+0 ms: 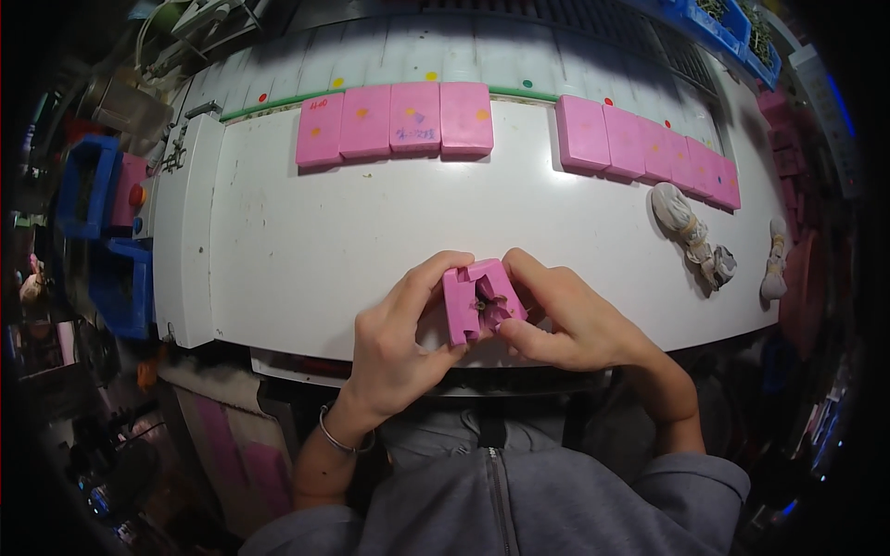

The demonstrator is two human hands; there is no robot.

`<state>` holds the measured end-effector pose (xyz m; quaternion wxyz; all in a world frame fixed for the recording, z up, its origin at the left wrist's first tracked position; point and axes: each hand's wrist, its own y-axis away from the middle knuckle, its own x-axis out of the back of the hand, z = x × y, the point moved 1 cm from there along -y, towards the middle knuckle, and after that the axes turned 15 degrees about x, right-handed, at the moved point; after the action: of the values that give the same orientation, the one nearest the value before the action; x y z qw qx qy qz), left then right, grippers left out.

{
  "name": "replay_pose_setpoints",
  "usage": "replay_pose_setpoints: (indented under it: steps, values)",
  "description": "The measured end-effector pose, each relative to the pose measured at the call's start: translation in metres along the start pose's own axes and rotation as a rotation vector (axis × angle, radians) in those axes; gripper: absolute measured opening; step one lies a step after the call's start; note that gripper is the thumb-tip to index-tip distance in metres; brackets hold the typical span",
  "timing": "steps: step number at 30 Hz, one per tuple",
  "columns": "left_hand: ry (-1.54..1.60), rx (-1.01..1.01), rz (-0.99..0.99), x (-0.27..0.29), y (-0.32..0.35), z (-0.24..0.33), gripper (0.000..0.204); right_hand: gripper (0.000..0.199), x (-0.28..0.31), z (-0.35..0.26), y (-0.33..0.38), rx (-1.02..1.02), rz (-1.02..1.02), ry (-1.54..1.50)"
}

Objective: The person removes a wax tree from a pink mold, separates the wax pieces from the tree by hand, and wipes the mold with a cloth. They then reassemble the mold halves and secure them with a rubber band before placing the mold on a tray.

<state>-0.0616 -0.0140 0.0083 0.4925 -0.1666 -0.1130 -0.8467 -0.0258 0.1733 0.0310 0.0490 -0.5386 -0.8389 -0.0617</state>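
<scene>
**Both hands on the pink block at the near edge**

I've got the pink block (480, 301) right in front of me, at the near edge of the white bench (306, 250), dead centre between my hands. My left hand (399, 347) clamps its left side, thumb across the front, fingers curled round the back. My right hand (570, 320) closes on the right side, fingertips pressing in at the cut-out face. Both hands are shut on it, neither nearer than the other.

The block stands tilted, its long axis running roughly up and away from me, the recessed face turned toward me. Something small and dark sits in that recess; I can't tell what it is.

Well beyond, along the far side of the bench, a row of four pink blocks (394, 122) lies flat, and a second row (649, 148) curves off to the right. Two bundled gloves (691, 236) lie to my right, well apart from my hands.
</scene>
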Motion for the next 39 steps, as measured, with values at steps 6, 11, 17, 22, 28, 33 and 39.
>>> replay_pose_setpoints:
  steps: [6,11,17,22,28,33,39]
  values:
    - [0.169,0.129,-0.060,0.001,-0.001,-0.001,0.061,0.022,0.008,0.013,0.011,0.027,0.068,-0.189]
    - [0.333,0.119,-0.087,-0.010,-0.002,-0.015,0.069,0.016,-0.007,0.031,0.031,-0.034,0.196,-0.553]
    - [0.811,0.252,-0.007,-0.031,-0.001,-0.002,0.074,0.022,-0.058,0.009,0.038,-0.015,0.337,-0.875]
    - [1.547,0.571,-0.129,-0.030,-0.018,0.007,0.073,0.030,-0.069,-0.004,0.045,-0.146,0.256,-0.684]
    - [1.187,0.748,-0.228,-0.028,-0.008,0.023,0.074,0.022,0.007,-0.014,0.034,0.159,0.544,0.150]
    - [1.075,0.554,-0.415,-0.034,0.002,0.035,0.075,0.031,0.010,-0.008,-0.004,0.276,0.340,0.057]
    - [0.848,0.341,-0.398,-0.026,0.005,0.052,0.088,0.033,0.003,0.005,-0.013,0.102,0.223,-0.518]
